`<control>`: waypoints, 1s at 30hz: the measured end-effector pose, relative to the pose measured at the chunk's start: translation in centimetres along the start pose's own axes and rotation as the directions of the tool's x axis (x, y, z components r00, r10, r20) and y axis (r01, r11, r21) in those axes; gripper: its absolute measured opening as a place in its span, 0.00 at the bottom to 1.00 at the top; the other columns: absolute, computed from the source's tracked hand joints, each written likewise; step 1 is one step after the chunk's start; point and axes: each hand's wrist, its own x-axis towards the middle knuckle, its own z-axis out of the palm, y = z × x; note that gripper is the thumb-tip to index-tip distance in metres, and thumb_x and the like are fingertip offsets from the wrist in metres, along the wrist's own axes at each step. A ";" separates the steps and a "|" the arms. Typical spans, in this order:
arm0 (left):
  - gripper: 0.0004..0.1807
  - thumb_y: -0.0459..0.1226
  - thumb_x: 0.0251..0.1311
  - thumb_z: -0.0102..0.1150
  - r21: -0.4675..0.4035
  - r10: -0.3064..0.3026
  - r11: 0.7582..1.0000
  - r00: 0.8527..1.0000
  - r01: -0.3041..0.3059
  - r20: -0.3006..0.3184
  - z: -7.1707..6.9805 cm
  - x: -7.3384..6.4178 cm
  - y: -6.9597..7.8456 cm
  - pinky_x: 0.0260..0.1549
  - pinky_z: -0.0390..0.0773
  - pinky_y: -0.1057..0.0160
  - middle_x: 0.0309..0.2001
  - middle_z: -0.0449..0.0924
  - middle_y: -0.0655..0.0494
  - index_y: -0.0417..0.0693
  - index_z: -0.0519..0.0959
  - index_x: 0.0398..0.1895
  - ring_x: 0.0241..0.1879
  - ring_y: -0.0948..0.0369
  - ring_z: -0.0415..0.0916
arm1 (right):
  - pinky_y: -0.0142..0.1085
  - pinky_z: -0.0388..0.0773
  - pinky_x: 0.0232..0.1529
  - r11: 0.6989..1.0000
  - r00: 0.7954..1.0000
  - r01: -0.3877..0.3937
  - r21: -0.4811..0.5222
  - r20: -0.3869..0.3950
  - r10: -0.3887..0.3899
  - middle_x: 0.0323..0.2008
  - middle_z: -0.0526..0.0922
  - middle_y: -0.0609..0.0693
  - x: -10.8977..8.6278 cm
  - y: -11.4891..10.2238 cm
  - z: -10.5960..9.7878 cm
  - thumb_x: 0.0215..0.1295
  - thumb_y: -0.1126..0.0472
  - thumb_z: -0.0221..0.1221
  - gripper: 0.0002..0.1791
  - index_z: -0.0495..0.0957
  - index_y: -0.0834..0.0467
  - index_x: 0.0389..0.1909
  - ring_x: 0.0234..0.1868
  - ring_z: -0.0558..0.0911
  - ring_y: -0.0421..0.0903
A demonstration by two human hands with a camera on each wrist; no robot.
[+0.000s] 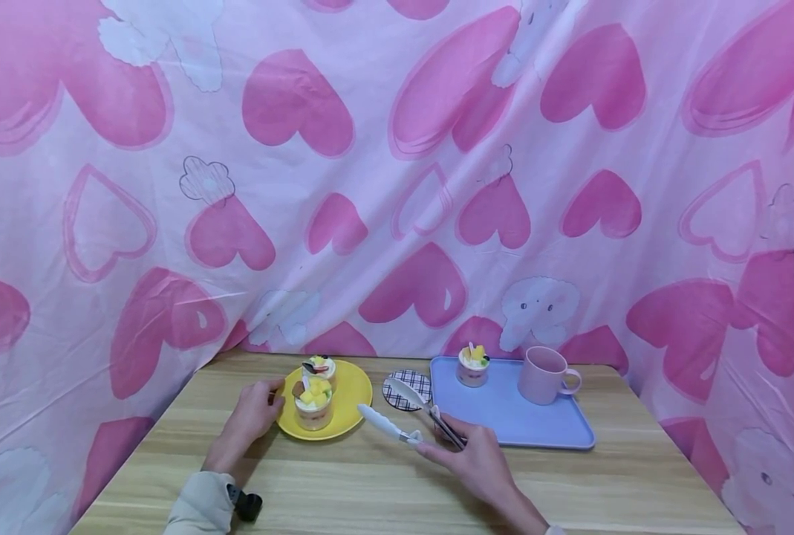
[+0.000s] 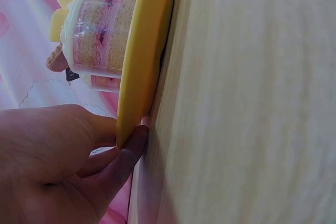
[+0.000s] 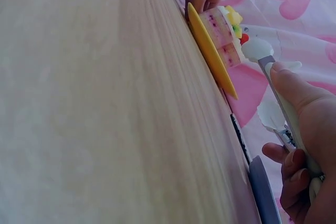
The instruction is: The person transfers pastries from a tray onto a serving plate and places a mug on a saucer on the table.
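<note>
My left hand point(image 1: 255, 410) pinches the left rim of a yellow plate point(image 1: 355, 397). In the left wrist view the thumb lies under the plate's edge point(image 2: 147, 51) and fingers are on its upper side. Two clear dessert cups stand on the plate: a front cup point(image 1: 313, 416) topped with yellow fruit chunks, and a rear cup point(image 1: 330, 368) partly hidden behind it. Cake and pink layers show through the side. My right hand point(image 1: 480, 457) holds white-tipped tongs point(image 1: 382, 423), their arms spread apart, pointing left just right of the plate. Nothing is between the tips.
A blue tray point(image 1: 497, 420) lies at the right, bearing a third dessert cup point(image 1: 473, 369) and a pink mug point(image 1: 542, 379). Between plate and tray is a round checked coaster point(image 1: 397, 399), partly covered by the tongs. Behind the wooden table point(image 1: 343, 490) hangs a pink heart-print cloth point(image 1: 383, 186).
</note>
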 end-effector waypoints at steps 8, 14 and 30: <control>0.24 0.30 0.65 0.58 0.010 0.017 1.000 1.000 -0.017 -0.005 -0.1 -0.1 -0.1 0.55 0.81 0.44 0.60 0.77 0.32 0.31 0.73 0.64 0.58 0.45 0.77 | 0.38 0.81 0.59 1.000 0.999 0.000 0.027 -0.033 0.001 0.52 0.87 0.41 0.2 0.0 -0.3 0.38 0.27 0.72 0.48 0.79 0.45 0.63 0.53 0.83 0.35; 0.24 0.30 0.64 0.58 0.005 0.030 1.000 0.999 -0.030 -0.016 0.0 -0.2 -0.2 0.56 0.79 0.42 0.60 0.78 0.32 0.31 0.74 0.64 0.60 0.42 0.76 | 0.27 0.80 0.40 0.998 0.996 -0.007 0.067 -0.093 0.013 0.46 0.89 0.40 0.8 0.7 -1.0 0.35 0.29 0.75 0.46 0.81 0.43 0.60 0.42 0.83 0.40; 0.25 0.30 0.66 0.57 -0.014 0.004 1.000 1.000 -0.004 -0.001 0.1 -0.1 -0.1 0.56 0.80 0.43 0.62 0.76 0.33 0.31 0.73 0.65 0.61 0.44 0.76 | 0.31 0.73 0.20 0.996 0.978 -0.065 0.065 -0.196 0.077 0.45 0.90 0.43 2.1 2.0 -3.3 0.34 0.29 0.75 0.50 0.80 0.48 0.62 0.41 0.80 0.45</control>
